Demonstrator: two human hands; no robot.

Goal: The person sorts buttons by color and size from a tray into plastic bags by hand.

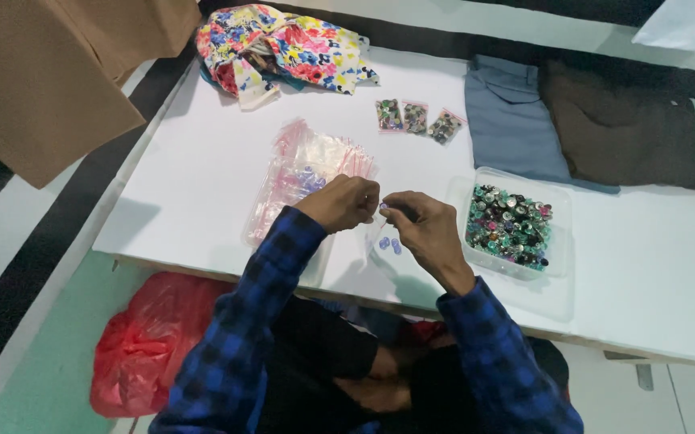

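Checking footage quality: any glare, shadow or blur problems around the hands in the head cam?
Head view: even light on the white table, no harsh glare; soft shadows below the left hand and right hand; the small clear bag between them is faint and slightly blurred; the lap area is dark.

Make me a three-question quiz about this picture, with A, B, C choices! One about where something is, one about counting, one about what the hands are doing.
1. Where is the clear tub of buttons?
A. beside the right hand
B. on the floor
C. on the flowery cloth

2. How many small filled bags lie in a row?
A. one
B. three
C. six

3. The left hand and right hand are
A. far apart
B. flat on the table
C. close together, pinching a small clear bag

Answers: A, the tub sits right of that hand; B, three packets side by side; C, fingertips meet at the bag.
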